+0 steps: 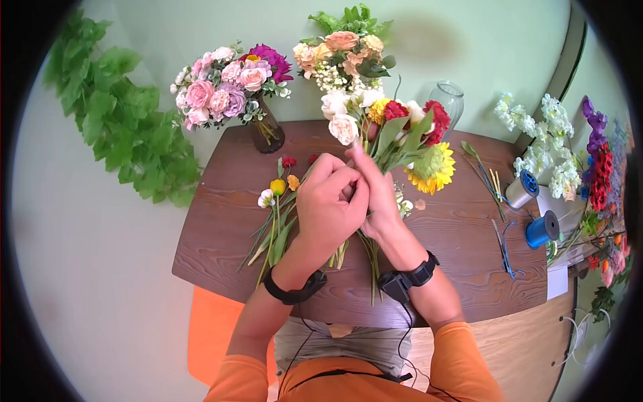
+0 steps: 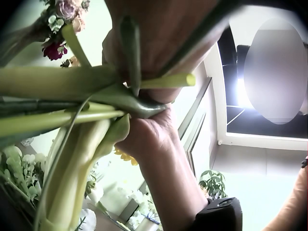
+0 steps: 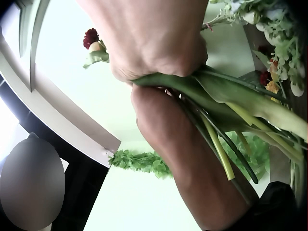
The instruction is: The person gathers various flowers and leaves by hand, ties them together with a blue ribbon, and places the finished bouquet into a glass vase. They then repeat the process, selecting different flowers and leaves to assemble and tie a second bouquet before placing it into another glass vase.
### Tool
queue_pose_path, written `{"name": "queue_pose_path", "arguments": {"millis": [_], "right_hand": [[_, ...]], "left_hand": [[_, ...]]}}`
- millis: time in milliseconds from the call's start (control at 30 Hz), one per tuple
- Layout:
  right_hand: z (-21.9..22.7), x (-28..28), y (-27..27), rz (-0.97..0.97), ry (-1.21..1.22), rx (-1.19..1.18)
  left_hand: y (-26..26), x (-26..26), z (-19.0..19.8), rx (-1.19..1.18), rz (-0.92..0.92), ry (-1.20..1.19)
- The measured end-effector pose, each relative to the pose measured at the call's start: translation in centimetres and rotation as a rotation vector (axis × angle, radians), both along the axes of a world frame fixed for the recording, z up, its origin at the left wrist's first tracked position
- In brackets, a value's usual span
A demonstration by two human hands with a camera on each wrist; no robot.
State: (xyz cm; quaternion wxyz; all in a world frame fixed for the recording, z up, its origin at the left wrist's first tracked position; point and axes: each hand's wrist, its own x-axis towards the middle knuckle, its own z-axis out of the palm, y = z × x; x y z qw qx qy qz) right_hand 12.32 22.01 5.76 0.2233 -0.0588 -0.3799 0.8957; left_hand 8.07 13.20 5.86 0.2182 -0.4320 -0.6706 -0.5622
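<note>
A mixed bouquet of white, red and yellow flowers [image 1: 395,114], with a large sunflower [image 1: 434,167] at its right side, is held above the table. Both hands meet at its stems. My left hand [image 1: 333,201] has its fingers curled at the stems, and my right hand [image 1: 376,184] is wrapped round them from the right, thumb upward. Green stems [image 2: 53,120] cross the left wrist view in front of the hands. In the right wrist view, long leaves and cut stems [image 3: 221,96] come out between the hands. The fingertips are mostly hidden.
Loose flowers [image 1: 277,187] lie left on the table [image 1: 221,228]. Behind stand a pink bouquet [image 1: 214,94] in a dark vase [image 1: 268,134], a peach bouquet [image 1: 345,53] and a glass vase [image 1: 450,100]. Ribbon spools [image 1: 542,230] and blue-tied pieces [image 1: 506,248] are at the right.
</note>
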Motion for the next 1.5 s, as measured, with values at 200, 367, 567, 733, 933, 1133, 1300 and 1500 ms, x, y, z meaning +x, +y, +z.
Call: {"name": "queue_pose_path", "arguments": {"millis": [200,367,567,733,933,1133,1300,1500], "right_hand": [[-0.3,-1.0,0.7,-0.124,-0.054,-0.035],[0.7,-0.1,3.0,0.038,0.06,-0.023],[1.3,0.8,5.4,-0.006,0.063,0.069],[0.5,0.4,5.5,0.104,0.122,-0.037],[-0.2,0.0,5.2,0.174,0.117,-0.1],[0.0,0.1,5.0,0.163,0.096,-0.092],[0.0,0.0,4.9,0.167,0.083,-0.085],[-0.1,-0.1,4.9,0.163,0.074,-0.093]], "left_hand": [[-2.5,0.1,1.3,-0.177,-0.026,0.048],[-8.0,-1.9,1.3,-0.145,0.081,-0.002],[-15.4,-7.0,-4.8,-0.678,0.288,-0.295],[-15.7,-7.0,-7.8,-0.842,0.348,-0.285],[-14.6,-7.0,-9.0,-1.101,0.426,-0.183],[-14.2,-8.4,-10.1,-1.077,0.429,-0.345],[-14.2,-9.3,-10.7,-0.957,0.343,-0.363],[-15.4,-10.5,-12.5,-0.626,0.205,-0.433]]}}
